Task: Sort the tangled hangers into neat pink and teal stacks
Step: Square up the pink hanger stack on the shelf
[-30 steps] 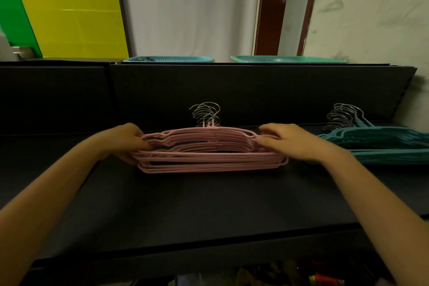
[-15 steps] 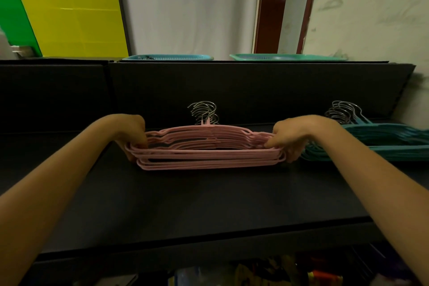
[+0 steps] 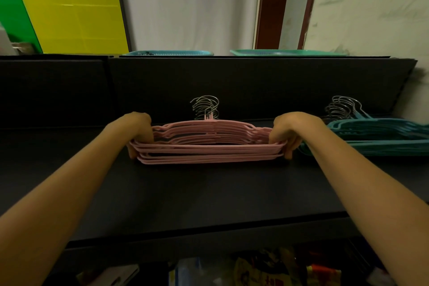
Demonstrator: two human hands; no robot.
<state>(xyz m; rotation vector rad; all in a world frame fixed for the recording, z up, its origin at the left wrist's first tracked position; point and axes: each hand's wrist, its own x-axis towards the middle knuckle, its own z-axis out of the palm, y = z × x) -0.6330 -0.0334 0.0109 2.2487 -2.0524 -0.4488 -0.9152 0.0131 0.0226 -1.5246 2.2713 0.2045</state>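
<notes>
A stack of pink hangers (image 3: 209, 144) lies flat in the middle of the black table (image 3: 209, 193), its metal hooks (image 3: 205, 107) pointing away from me. My left hand (image 3: 137, 127) grips the stack's left end and my right hand (image 3: 287, 130) grips its right end, fingers curled over the top and thumbs at the side. To the right lies a stack of teal hangers (image 3: 380, 137), also flat, with its hooks (image 3: 341, 107) toward the back. My right wrist hides the teal stack's left tip.
A black upright panel (image 3: 232, 86) closes off the back of the table. Behind it stand a blue basket (image 3: 167, 53) and a green basket (image 3: 287, 52). Yellow and green boards (image 3: 65, 7) lean at the back left. Clutter lies below the table's front edge (image 3: 209, 234).
My hands went from resting on top of the pink stack to clasping both its ends. The stack looks more squared up, and my right hand moved outward to the end.
</notes>
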